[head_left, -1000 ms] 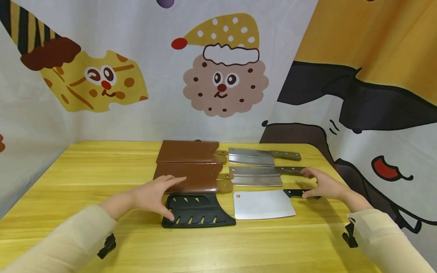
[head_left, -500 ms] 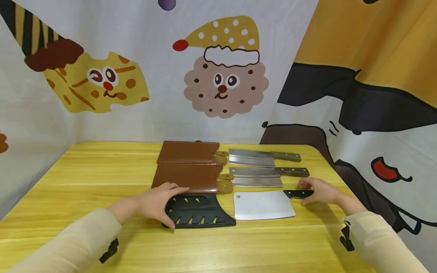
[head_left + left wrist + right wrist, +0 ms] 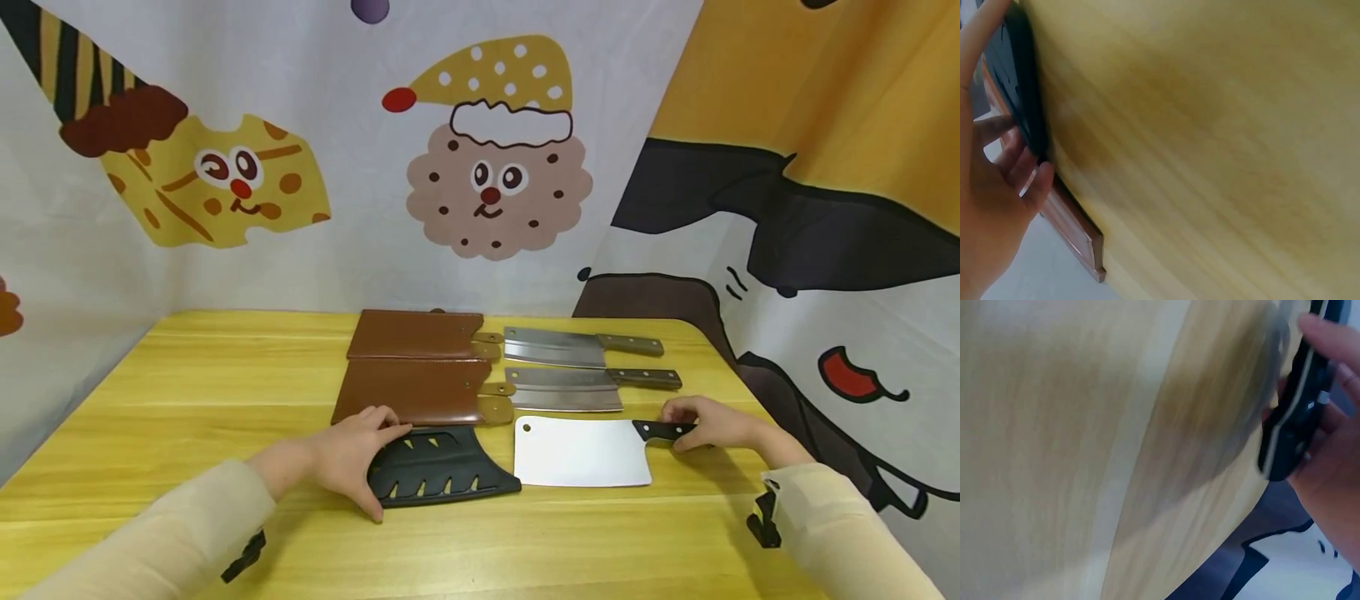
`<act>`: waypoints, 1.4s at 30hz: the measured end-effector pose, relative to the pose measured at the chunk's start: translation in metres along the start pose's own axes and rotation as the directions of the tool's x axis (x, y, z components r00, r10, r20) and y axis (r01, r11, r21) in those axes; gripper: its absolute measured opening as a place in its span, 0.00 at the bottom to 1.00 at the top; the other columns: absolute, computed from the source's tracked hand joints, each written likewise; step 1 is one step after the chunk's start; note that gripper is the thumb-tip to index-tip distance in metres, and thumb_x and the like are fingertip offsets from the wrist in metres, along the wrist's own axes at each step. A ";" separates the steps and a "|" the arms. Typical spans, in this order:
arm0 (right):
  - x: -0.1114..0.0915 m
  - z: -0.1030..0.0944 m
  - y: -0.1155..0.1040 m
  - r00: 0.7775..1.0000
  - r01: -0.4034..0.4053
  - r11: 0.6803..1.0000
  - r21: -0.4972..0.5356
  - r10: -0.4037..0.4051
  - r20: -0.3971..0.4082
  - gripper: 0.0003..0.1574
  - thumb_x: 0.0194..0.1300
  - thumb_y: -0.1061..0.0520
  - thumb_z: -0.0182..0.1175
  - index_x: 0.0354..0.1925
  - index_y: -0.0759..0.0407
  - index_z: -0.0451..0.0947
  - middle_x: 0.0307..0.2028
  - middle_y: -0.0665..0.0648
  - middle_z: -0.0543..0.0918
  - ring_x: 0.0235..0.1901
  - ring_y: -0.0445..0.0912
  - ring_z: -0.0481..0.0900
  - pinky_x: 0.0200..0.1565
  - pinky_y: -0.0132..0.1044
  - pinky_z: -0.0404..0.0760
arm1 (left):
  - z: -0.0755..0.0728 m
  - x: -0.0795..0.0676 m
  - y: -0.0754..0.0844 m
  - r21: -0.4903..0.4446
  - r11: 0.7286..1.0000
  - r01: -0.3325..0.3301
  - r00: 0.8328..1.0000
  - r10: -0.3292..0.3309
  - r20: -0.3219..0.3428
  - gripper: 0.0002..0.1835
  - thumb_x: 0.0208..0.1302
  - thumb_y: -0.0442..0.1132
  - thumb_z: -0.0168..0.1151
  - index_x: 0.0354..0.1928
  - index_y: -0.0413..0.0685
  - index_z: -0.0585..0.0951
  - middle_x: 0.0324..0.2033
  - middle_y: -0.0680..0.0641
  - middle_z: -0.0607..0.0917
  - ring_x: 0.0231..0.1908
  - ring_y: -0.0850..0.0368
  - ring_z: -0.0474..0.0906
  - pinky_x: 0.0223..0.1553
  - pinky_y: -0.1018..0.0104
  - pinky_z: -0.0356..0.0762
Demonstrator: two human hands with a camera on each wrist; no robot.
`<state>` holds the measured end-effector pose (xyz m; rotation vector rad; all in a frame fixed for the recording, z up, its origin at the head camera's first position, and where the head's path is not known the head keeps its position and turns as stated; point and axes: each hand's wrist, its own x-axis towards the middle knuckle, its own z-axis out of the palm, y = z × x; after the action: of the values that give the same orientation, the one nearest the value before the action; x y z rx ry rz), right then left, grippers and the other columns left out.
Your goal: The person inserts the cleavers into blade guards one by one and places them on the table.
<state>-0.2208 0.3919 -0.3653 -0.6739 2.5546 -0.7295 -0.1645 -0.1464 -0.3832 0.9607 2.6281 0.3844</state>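
The right hand holds the large cleaver by its black handle, fingers and thumb closed round it – a grip that presumably keeps skin away from the cutting edge, which faces the person. The left hand grasps the left end of the black cover, thumb on the near side, fingers on the far side, probably so the tapered end stays free toward the blade. Cover and cleaver lie in line at the near side of the worktop, just beside each other. Behind, two wooden-handled cleavers each sit beside a brown leather cover – seemingly paired blade to cover.
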 end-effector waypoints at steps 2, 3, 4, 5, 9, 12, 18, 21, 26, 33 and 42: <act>-0.003 -0.003 0.002 1.000 0.019 0.997 0.068 -0.020 0.013 0.17 0.51 0.60 0.67 0.39 0.63 0.73 0.33 0.52 0.77 0.33 0.35 0.70 0.36 0.29 0.71 | 0.002 -0.001 0.001 0.004 1.000 0.010 1.000 -0.010 0.005 0.61 0.33 0.67 0.73 0.69 0.43 0.62 0.56 0.45 0.66 0.53 0.52 0.64 0.52 0.52 0.70; -0.005 -0.004 0.004 1.000 0.018 0.995 0.097 -0.020 0.018 0.17 0.52 0.61 0.67 0.39 0.64 0.73 0.34 0.52 0.77 0.33 0.34 0.71 0.36 0.28 0.71 | 0.002 -0.001 0.001 0.000 1.000 0.016 1.000 -0.016 0.008 0.61 0.33 0.66 0.74 0.69 0.42 0.61 0.56 0.45 0.66 0.53 0.52 0.64 0.52 0.52 0.69; -0.006 -0.006 0.005 1.000 0.009 0.993 0.115 -0.011 0.022 0.17 0.52 0.60 0.67 0.40 0.64 0.74 0.34 0.51 0.78 0.34 0.33 0.71 0.37 0.28 0.71 | 0.003 -0.001 0.002 -0.004 1.000 0.015 1.000 -0.015 0.009 0.61 0.34 0.65 0.74 0.69 0.41 0.61 0.55 0.45 0.66 0.52 0.53 0.63 0.52 0.52 0.69; -0.007 -0.007 0.006 1.000 -0.001 0.993 0.122 -0.002 0.023 0.18 0.53 0.60 0.67 0.41 0.65 0.74 0.35 0.51 0.78 0.34 0.32 0.72 0.38 0.27 0.72 | 0.004 -0.001 0.002 -0.013 1.000 0.017 1.000 -0.016 0.010 0.60 0.34 0.64 0.74 0.69 0.41 0.61 0.55 0.45 0.65 0.52 0.53 0.63 0.52 0.53 0.69; -0.011 -0.008 0.010 0.999 -0.037 0.989 0.146 0.037 -0.001 0.20 0.54 0.59 0.66 0.44 0.67 0.76 0.38 0.46 0.80 0.37 0.31 0.73 0.39 0.27 0.74 | 0.007 -0.002 0.002 -0.066 0.998 -0.008 1.000 0.008 -0.007 0.57 0.34 0.58 0.75 0.66 0.39 0.60 0.54 0.46 0.64 0.51 0.54 0.61 0.52 0.55 0.69; -0.015 -0.010 0.010 0.997 -0.070 0.974 0.214 0.073 -0.005 0.19 0.56 0.60 0.65 0.46 0.68 0.76 0.37 0.46 0.79 0.32 0.33 0.74 0.33 0.31 0.77 | 0.005 -0.004 0.001 -0.138 0.990 -0.042 0.999 0.038 -0.031 0.56 0.33 0.53 0.75 0.65 0.37 0.59 0.56 0.45 0.65 0.53 0.53 0.61 0.52 0.54 0.68; -0.025 -0.018 0.009 0.995 -0.094 0.932 0.349 0.101 -0.002 0.12 0.60 0.62 0.60 0.42 0.50 0.80 0.28 0.43 0.77 0.20 0.36 0.71 0.23 0.36 0.76 | -0.005 -0.010 -0.006 -0.289 0.953 -0.088 0.995 0.071 -0.069 0.56 0.36 0.48 0.75 0.67 0.39 0.55 0.59 0.43 0.65 0.53 0.48 0.60 0.48 0.52 0.67; -0.028 -0.023 0.008 0.996 -0.037 0.926 0.376 0.064 -0.061 0.15 0.61 0.65 0.58 0.40 0.44 0.80 0.27 0.43 0.75 0.20 0.36 0.69 0.22 0.37 0.73 | -0.012 -0.012 -0.010 -0.311 0.944 -0.109 0.992 0.086 -0.088 0.56 0.38 0.48 0.75 0.68 0.40 0.53 0.59 0.42 0.64 0.53 0.47 0.59 0.47 0.51 0.66; -0.030 -0.032 0.002 0.989 0.042 0.930 0.364 0.012 -0.145 0.18 0.60 0.68 0.57 0.39 0.44 0.80 0.27 0.42 0.76 0.17 0.38 0.67 0.19 0.36 0.69 | -0.024 -0.014 -0.013 -0.356 0.929 -0.099 0.994 0.075 -0.082 0.56 0.40 0.46 0.74 0.69 0.42 0.52 0.59 0.42 0.63 0.52 0.46 0.57 0.46 0.52 0.64; -0.026 -0.038 -0.005 0.991 0.077 0.929 0.361 -0.032 -0.127 0.19 0.60 0.69 0.57 0.40 0.45 0.81 0.27 0.41 0.77 0.15 0.40 0.65 0.16 0.37 0.67 | -0.038 -0.013 -0.012 -0.373 0.926 -0.062 0.997 0.042 -0.060 0.55 0.42 0.45 0.73 0.70 0.47 0.49 0.60 0.42 0.62 0.54 0.46 0.58 0.48 0.51 0.65; -0.025 -0.038 -0.008 0.992 0.058 0.932 0.357 -0.014 -0.125 0.18 0.59 0.68 0.58 0.40 0.47 0.81 0.29 0.43 0.79 0.15 0.39 0.66 0.17 0.35 0.69 | -0.042 -0.012 -0.012 -0.364 0.930 -0.058 0.997 0.038 -0.062 0.55 0.43 0.45 0.73 0.70 0.47 0.50 0.60 0.42 0.62 0.54 0.46 0.58 0.46 0.51 0.65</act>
<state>-0.2165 0.4147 -0.3249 -0.5679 2.4200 -1.2472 -0.1787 -0.1692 -0.3464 0.8978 2.4547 0.8875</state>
